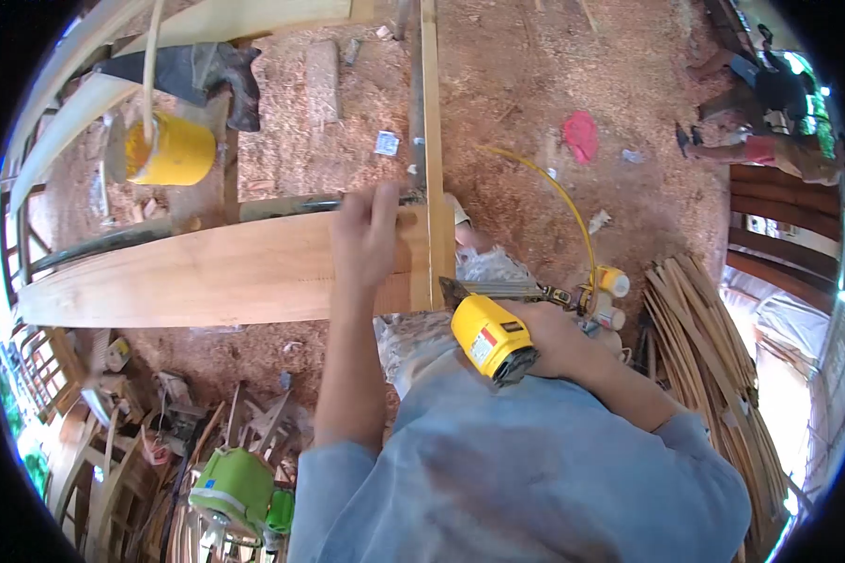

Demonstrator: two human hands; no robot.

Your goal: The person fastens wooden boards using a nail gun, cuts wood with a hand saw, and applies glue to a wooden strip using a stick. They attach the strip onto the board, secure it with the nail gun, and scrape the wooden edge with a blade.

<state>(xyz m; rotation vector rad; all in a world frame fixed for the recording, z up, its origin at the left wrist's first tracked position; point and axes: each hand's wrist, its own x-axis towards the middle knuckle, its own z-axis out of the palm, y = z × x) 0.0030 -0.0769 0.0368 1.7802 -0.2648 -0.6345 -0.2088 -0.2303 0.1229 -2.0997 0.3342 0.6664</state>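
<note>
Two hands; yellow tool; board

Room over floor between narrow batten and stacked strips; yellow hose arcs through; wide plank blocks left.

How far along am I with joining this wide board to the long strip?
The wide board already meets the long strip. In progress: your right hand holds the yellow power tool, its nose near their joint, and your left hand is on the board. Securing that joint is probably what's left; I can't make out any fasteners.
</note>
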